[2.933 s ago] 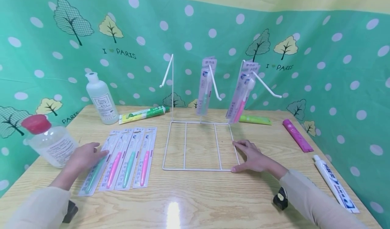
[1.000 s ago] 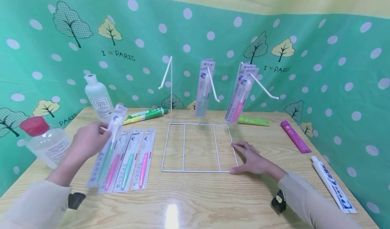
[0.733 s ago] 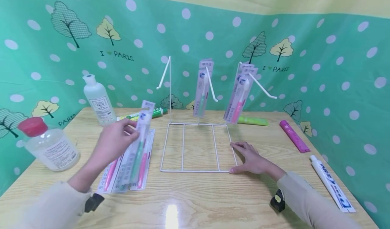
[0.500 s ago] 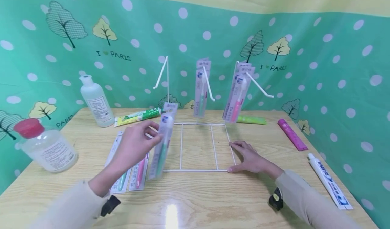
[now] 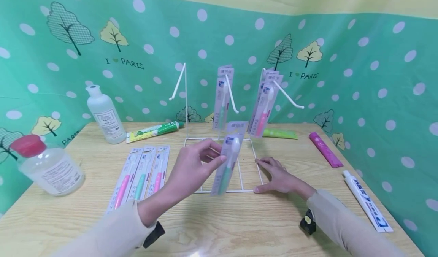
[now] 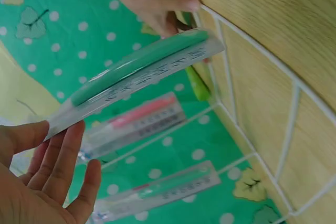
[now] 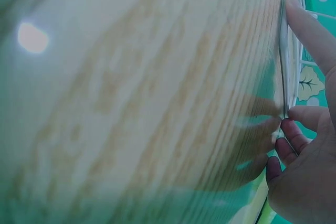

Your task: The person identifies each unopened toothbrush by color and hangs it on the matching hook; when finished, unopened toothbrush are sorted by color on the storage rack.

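Note:
My left hand [image 5: 195,165] pinches a packaged toothbrush [image 5: 230,158] with a green handle between thumb and fingers. The pack is held upright, slightly tilted, in front of a white wire display rack [image 5: 251,146]. In the left wrist view, the same toothbrush [image 6: 142,66] points away from the fingertips. Spread along the rack's right base wire, my right hand [image 5: 282,177] touches it with thumb at the front corner and fingertips farther back. Packs hang on the middle hook [image 5: 230,93] and the right hook [image 5: 289,95]; the left hook [image 5: 178,82] is bare.
Three toothbrush packs [image 5: 140,173] lie side by side on the left of the table. A red-capped bottle [image 5: 56,169] and a clear bottle [image 5: 106,116] stand beyond. Toothpaste tubes lie around: green-yellow [image 5: 154,131], lime [image 5: 280,134], magenta [image 5: 325,149] and white [image 5: 367,200].
My left hand has picked up the leftmost toothbrush pack from the row and carried it right, to in front of the rack. The right hand stays on the rack's base.

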`<move>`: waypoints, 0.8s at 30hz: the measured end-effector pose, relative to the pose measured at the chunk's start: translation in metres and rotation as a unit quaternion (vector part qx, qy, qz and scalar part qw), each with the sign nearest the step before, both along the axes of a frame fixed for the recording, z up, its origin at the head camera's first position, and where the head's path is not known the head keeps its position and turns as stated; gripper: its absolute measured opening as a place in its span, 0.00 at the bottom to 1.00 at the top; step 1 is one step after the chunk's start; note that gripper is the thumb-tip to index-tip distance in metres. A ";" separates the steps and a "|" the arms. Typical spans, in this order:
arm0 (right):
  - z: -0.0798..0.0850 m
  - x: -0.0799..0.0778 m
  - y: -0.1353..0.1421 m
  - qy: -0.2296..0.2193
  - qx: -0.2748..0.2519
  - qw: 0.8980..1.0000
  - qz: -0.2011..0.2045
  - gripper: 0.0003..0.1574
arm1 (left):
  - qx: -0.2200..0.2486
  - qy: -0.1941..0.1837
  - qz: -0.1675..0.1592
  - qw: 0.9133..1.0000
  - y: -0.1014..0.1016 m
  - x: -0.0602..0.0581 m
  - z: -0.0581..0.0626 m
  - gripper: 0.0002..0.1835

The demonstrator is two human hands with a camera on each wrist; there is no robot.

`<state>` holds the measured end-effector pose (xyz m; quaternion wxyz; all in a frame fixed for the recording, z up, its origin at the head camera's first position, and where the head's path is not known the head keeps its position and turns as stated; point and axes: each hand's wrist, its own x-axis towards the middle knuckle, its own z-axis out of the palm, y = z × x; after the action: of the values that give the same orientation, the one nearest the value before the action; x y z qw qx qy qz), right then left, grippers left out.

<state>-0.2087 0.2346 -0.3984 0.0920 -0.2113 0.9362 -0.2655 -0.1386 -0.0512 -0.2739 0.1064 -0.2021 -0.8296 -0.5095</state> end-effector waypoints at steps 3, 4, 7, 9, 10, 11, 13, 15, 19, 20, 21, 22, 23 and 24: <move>0.000 0.000 0.000 -0.004 -0.001 1.000 -0.003 0.64 | 0.027 0.022 -0.015 0.999 0.006 0.001 0.005 0.04; 0.000 0.000 0.000 -0.007 -0.001 1.000 -0.004 0.64 | 0.035 0.030 -0.019 0.999 0.007 0.001 0.006 0.04; 0.000 0.000 0.000 -0.013 0.000 1.000 -0.008 0.64 | 0.058 0.046 -0.029 0.997 0.008 0.001 0.010 0.04; 0.000 0.000 0.000 -0.014 0.001 1.000 -0.009 0.64 | 0.067 0.057 -0.027 0.996 0.008 0.001 0.012 0.04; 0.000 0.000 0.000 -0.013 0.001 1.000 -0.008 0.64 | 0.072 0.062 -0.026 0.995 0.008 0.001 0.013 0.05; -0.001 0.000 0.001 -0.012 0.001 1.000 -0.009 0.64 | 0.076 0.065 -0.024 0.995 0.007 0.000 0.013 0.05; -0.001 0.000 0.001 -0.010 0.000 1.000 -0.008 0.64 | 0.082 0.070 -0.019 0.994 0.007 0.000 0.014 0.05; -0.001 0.000 0.001 -0.010 -0.003 1.000 -0.008 0.64 | 0.087 0.073 -0.015 0.993 0.007 -0.002 0.013 0.06; -0.001 0.000 0.001 -0.009 -0.009 1.000 -0.008 0.64 | 0.098 0.072 -0.010 0.993 0.009 -0.005 0.010 0.06; -0.002 0.001 0.001 -0.010 -0.009 1.000 -0.009 0.64 | 0.101 0.072 -0.009 0.992 0.010 -0.007 0.008 0.06; -0.002 0.001 0.001 -0.010 -0.009 1.000 -0.010 0.64 | 0.104 0.073 -0.007 0.992 0.010 -0.008 0.007 0.06; -0.002 0.001 0.002 -0.012 -0.008 1.000 -0.012 0.64 | 0.107 0.074 -0.007 0.991 0.011 -0.008 0.006 0.06; -0.002 0.001 0.002 -0.011 -0.008 1.000 -0.010 0.64 | 0.111 0.076 -0.007 0.991 0.011 -0.009 0.005 0.06; -0.003 0.001 0.002 -0.012 -0.008 1.000 -0.012 0.64 | 0.113 0.078 -0.006 0.990 0.012 -0.010 0.005 0.07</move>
<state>-0.2081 0.2363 -0.4009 0.0988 -0.1979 0.9353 -0.2761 -0.1481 -0.0396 -0.2693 0.1899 -0.2331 -0.7543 -0.5836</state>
